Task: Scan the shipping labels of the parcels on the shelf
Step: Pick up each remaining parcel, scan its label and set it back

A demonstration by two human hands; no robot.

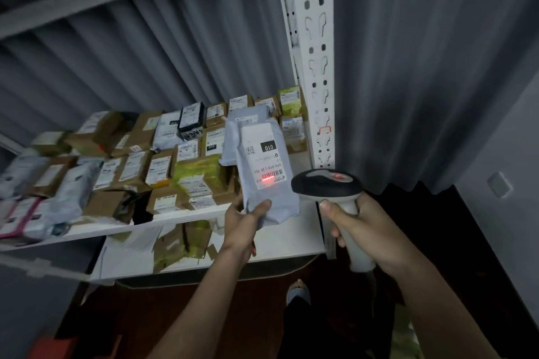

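Two hands work before a crowded shelf (pixel 180 220): the left hand (pixel 243 223) grips a grey parcel (pixel 267 172) upright, the right hand (pixel 369 232) clasps a scanner (pixel 329 186) — red light on the shipping label (pixel 264 159). Boxes (pixel 159 167) behind, possibly taped, blurred; a white upright (pixel 316 52) stands beside.

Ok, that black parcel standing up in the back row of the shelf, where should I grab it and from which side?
Grip the black parcel by its top edge, coming from above and the front. It stands highest in its row, so the top is free, while brown boxes crowd its sides and lower half. The left hand must first put down the grey mailer.
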